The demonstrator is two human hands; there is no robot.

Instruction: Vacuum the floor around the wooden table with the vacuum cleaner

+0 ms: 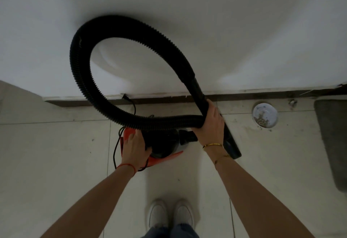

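An orange and black vacuum cleaner [165, 149] is low in front of me, over the tiled floor close to a white wall. My left hand [134, 146] grips the top of its body. Its black ribbed hose [82, 64] loops up in front of the wall and comes back down. My right hand [210, 123] is shut around both the hose and the rigid black nozzle tube [231, 145], which points down to the right. The vacuum's black cord [117, 147] hangs at its left, its plug [124, 96] lying loose by the baseboard. No wooden table is in view.
A white wall [244, 31] with a dark baseboard [262, 94] is right ahead. A round white dish [264, 114] holding debris sits on the floor at the right, and a grey mat [332, 140] lies at the right edge. My white shoes [170, 213] stand on pale tiles.
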